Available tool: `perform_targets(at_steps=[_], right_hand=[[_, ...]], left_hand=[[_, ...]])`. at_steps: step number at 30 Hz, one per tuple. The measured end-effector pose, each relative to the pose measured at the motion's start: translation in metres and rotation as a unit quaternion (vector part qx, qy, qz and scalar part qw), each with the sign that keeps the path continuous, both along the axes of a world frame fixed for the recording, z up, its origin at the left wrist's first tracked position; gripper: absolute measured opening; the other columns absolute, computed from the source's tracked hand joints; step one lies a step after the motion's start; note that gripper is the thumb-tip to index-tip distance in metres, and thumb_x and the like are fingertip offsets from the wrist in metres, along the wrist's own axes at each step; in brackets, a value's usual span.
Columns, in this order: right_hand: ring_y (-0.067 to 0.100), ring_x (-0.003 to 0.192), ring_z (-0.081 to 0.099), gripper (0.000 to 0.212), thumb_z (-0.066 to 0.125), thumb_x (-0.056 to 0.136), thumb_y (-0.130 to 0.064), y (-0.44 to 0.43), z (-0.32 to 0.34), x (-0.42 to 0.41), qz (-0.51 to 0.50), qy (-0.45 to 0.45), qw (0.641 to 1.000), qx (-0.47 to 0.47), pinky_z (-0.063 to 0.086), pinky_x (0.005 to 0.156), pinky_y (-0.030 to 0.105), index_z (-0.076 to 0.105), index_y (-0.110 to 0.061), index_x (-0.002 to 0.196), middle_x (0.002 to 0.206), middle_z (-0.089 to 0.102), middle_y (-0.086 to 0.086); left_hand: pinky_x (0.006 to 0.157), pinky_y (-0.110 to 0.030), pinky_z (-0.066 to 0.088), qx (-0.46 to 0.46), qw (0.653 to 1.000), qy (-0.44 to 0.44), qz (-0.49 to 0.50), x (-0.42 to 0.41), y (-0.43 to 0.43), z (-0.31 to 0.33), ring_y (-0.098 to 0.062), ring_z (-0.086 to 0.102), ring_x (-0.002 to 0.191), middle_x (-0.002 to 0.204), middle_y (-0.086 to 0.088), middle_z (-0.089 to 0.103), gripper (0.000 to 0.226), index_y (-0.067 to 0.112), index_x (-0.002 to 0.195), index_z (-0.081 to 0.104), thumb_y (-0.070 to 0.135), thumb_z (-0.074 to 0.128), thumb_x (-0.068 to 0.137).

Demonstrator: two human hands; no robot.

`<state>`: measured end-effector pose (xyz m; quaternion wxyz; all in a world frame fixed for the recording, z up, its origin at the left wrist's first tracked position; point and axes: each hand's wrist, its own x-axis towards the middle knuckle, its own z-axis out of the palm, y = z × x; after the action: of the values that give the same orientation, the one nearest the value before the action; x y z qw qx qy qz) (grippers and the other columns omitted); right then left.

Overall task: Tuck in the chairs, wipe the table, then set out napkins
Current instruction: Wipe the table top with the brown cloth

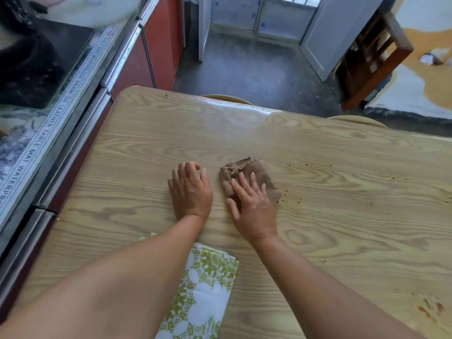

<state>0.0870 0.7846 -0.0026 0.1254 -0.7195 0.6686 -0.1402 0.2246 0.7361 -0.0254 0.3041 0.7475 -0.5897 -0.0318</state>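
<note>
While the left hand (190,189) rests on the worktop (122,167), fingers loosely bent and holding nothing, the folded green-patterned napkins (203,289) lie back behind those fingers, partly under the forearm. Then the right hand (252,204) presses flat on the brown cloth (247,168), fingers spread straight, and crumbs (293,199) sit just right of them.

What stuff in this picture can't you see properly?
All from the head view:
- Napkins: the left forearm covers part, and the bottom edge cuts off the rest.
- Chair and second chair: only the back tops show; the table hides the rest.
- Cloth: the right hand covers its near part.
- White thing top left: blurred and cut off by the top edge.
</note>
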Motion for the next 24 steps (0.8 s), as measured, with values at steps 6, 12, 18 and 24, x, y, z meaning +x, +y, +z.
perform_targets(at_steps=[6, 12, 18, 24], right_hand=[[0.029, 0.149, 0.012, 0.047, 0.032, 0.102, -0.033, -0.079, 0.002, -0.001, 0.041, 0.021, 0.996, 0.079, 0.010, 0.119, 0.049, 0.037, -0.027, 0.148, 0.160, 0.024, -0.002], [0.025, 0.150, -0.005, 0.050, 0.031, 0.104, -0.032, -0.157, 0.006, 0.018, 0.009, 0.068, 0.988, 0.137, -0.002, 0.119, 0.047, 0.020, -0.035, 0.153, 0.163, 0.003, -0.007], [0.022, 0.151, -0.003, 0.049, 0.035, 0.103, -0.023, -0.074, 0.012, 0.023, 0.082, 0.009, 0.990, 0.111, -0.004, 0.121, 0.042, 0.030, -0.038, 0.150, 0.162, 0.011, -0.009], [0.028, 0.148, 0.017, 0.047, 0.047, 0.097, -0.017, 0.022, -0.003, 0.013, 0.050, -0.031, 0.997, 0.046, 0.008, 0.119, 0.048, 0.046, -0.032, 0.143, 0.156, 0.032, -0.004]], left_hand=[[0.075, -0.043, 0.038, -0.005, 1.000, 0.004, -0.015, -0.003, -0.001, 0.001, -0.033, 0.056, 0.086, 0.091, -0.010, 0.059, 0.022, 0.012, 0.091, 0.056, 0.029, 0.041, 0.089], [0.076, -0.043, 0.043, -0.004, 1.000, 0.010, -0.008, -0.004, -0.003, -0.001, -0.034, 0.057, 0.087, 0.091, -0.011, 0.060, 0.024, 0.011, 0.092, 0.057, 0.029, 0.041, 0.088], [0.077, -0.045, 0.042, -0.002, 0.999, 0.016, -0.028, -0.003, 0.000, -0.001, -0.035, 0.057, 0.091, 0.093, -0.012, 0.060, 0.026, 0.012, 0.093, 0.055, 0.033, 0.040, 0.087], [0.077, -0.044, 0.040, 0.005, 0.999, 0.007, -0.044, -0.003, 0.003, 0.001, -0.035, 0.056, 0.091, 0.092, -0.011, 0.060, 0.027, 0.013, 0.092, 0.054, 0.037, 0.042, 0.088]])
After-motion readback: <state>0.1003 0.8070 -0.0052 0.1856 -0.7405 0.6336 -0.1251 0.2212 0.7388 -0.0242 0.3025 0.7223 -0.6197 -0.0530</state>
